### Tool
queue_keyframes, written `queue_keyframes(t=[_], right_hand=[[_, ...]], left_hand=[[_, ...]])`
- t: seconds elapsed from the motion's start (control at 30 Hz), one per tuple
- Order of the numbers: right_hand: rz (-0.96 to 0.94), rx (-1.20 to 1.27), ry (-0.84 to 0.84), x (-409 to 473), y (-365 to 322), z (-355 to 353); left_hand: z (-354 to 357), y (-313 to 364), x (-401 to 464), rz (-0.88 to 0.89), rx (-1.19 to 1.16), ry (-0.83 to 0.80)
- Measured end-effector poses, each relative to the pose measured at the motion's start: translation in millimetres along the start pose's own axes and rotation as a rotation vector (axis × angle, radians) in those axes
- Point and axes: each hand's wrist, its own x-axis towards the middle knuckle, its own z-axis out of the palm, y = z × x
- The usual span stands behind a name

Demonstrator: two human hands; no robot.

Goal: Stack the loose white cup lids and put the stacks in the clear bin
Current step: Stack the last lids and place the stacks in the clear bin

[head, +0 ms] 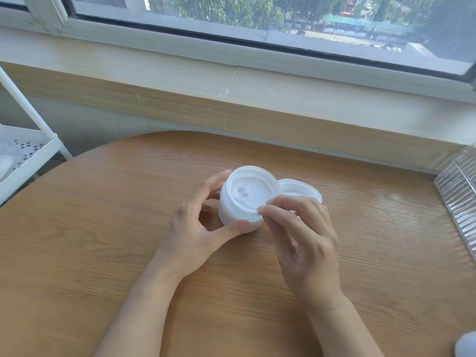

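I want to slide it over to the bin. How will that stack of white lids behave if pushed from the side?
The stack of lids is tilted in the left hand, so it probably tips or fans apart easily. Thin white plastic suggests it is light. The right hand's fingers pinch its rim, hinting it flexes.

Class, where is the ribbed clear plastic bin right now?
In the head view, the ribbed clear plastic bin stands at the wooden table's far right edge, beyond the right hand.
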Motion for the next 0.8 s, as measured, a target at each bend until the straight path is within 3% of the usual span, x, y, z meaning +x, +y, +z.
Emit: queue_keyframes(t=[0.17,0.37,0.8], right_hand=[[0.037,-0.005,-0.041,1.4,0.3,0.5],[0.238,-0.097,-0.084,3.4,2.0,-1.1],[0.28,-0.191,-0.169,3.5,4.8,6.3]], left_hand=[[0.5,-3.1,-0.6,0.008,-0.002,0.005],[0.4,-4.3,-0.8,0.04,-0.02,0.002],[1.9,-4.5,-1.2,0.026,0.032,-0.013]])
